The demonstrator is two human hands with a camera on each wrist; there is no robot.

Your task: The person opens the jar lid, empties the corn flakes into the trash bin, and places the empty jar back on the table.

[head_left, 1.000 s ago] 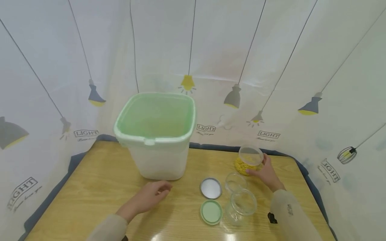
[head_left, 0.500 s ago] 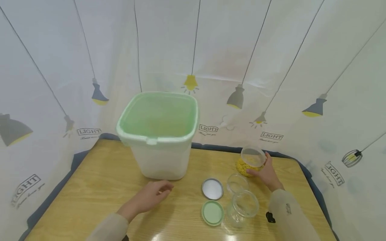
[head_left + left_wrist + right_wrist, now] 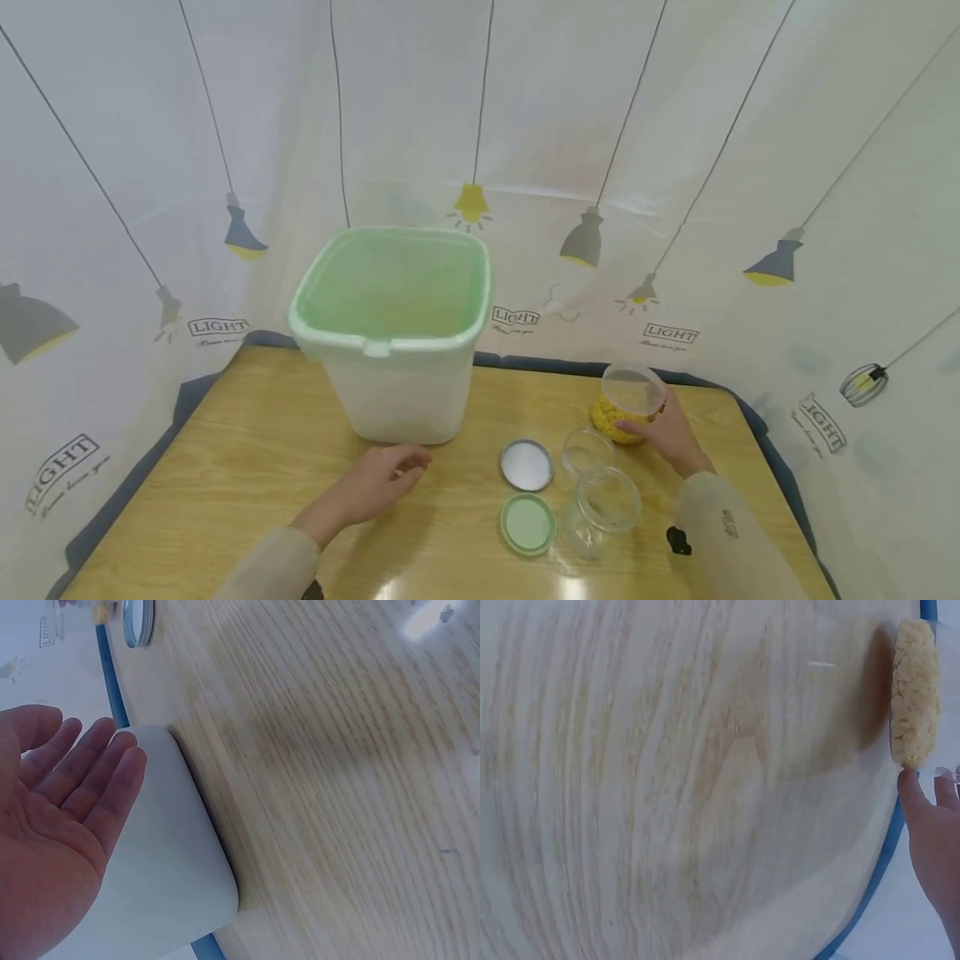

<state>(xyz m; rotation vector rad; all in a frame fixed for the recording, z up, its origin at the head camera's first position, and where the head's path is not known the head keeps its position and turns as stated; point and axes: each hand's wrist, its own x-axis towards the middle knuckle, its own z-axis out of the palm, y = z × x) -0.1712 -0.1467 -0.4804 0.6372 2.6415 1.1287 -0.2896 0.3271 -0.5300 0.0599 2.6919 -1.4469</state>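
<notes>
At the right rear of the table, my right hand (image 3: pixel 670 432) grips a clear jar (image 3: pixel 632 390) by its side, thumb and fingers on opposite sides. Small yellow pieces (image 3: pixel 913 694) fill its lower part; their exact kind is unclear. The jar has no lid on it. My left hand (image 3: pixel 372 486) holds nothing, its fingers relaxed and slightly bent, just in front of a white bin (image 3: pixel 405 400) with a green rim. In the left wrist view the palm (image 3: pixel 49 855) shows beside the bin's wall.
Two clear jars without lids, a smaller jar (image 3: pixel 570 467) and a taller jar (image 3: pixel 588 533), stand nearer me. To their left lie a silver-rimmed lid (image 3: pixel 527 465) and a green lid (image 3: pixel 528 524). A printed curtain (image 3: pixel 525 125) hangs behind the wooden table (image 3: pixel 225 450).
My right hand and the jar it holds have shifted slightly to the right relative to the other jars. The left hand stays in place.
</notes>
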